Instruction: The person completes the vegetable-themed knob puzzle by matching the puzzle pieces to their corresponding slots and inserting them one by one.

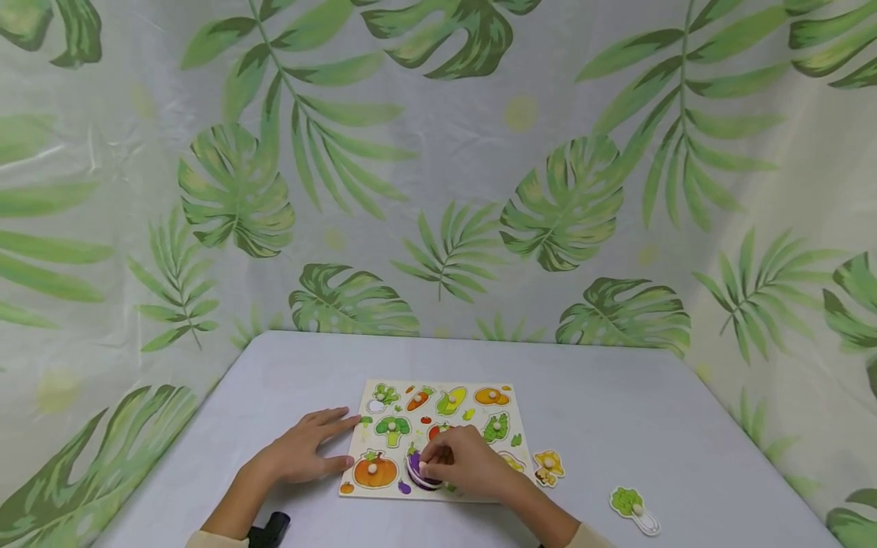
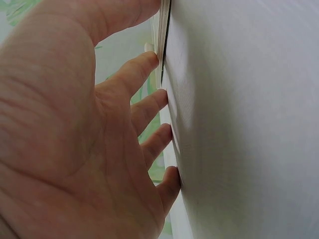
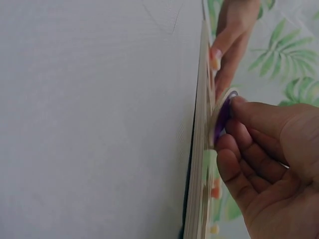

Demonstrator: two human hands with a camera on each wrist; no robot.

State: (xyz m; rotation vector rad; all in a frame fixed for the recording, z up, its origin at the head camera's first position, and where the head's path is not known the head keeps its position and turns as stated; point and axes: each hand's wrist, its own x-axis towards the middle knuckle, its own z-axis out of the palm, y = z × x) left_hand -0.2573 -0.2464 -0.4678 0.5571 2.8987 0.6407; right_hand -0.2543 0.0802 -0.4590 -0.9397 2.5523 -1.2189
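Note:
A purple eggplant piece (image 1: 414, 463) is pinched between the thumb and fingers of my right hand (image 1: 473, 461). In the right wrist view the eggplant piece (image 3: 222, 119) stands tilted, its lower edge at the board's face. It lies over the bottom row of a cream wooden vegetable puzzle board (image 1: 397, 383). My left hand (image 1: 300, 447) rests at the board's left side, fingers spread, thumb and forefinger touching that edge. The left wrist view shows the other fingertips (image 2: 172, 174) on the white tabletop. My right hand hides part of the board's lower middle.
Knobbed pieces fill several spots on the board, among them a pumpkin (image 1: 374, 473), broccoli (image 1: 393, 431) and corn (image 1: 451, 400). Right of the board lie a yellow mushroom piece (image 1: 549, 463) and a leafy green-and-white vegetable piece (image 1: 626, 500). Leaf-patterned curtains (image 1: 445, 152) surround the table.

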